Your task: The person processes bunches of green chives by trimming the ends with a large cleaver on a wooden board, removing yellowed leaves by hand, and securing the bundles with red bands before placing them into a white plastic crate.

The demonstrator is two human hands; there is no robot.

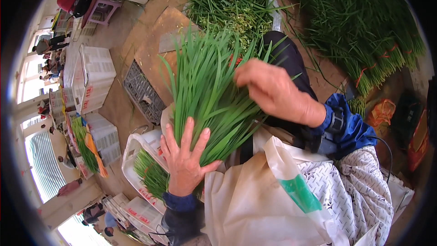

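A loose bundle of green garlic chives (pixel 208 92) lies across my lap, its flat leaves fanned out. My left hand (pixel 186 159) rests palm down on the near part of the bundle, fingers spread. Over its right side is my right hand (pixel 276 90), blurred and with curled fingers; whether it pinches any leaves is unclear. A red tie (pixel 235 60) shows beyond the leaves, just past the right fingertips. A whitish plastic apron (pixel 239 198) with a green patch covers my front.
Beyond my knee, a plastic-lined container (pixel 276 10) holds cut chive scraps. Tied chives (pixel 355 24) are heaped at upper right. At left are a white crate (pixel 129 174) with chives, a grey plastic crate (pixel 143 92), a board (pixel 150 46) and white crates (pixel 95 78). People (pixel 51 44) are farther off.
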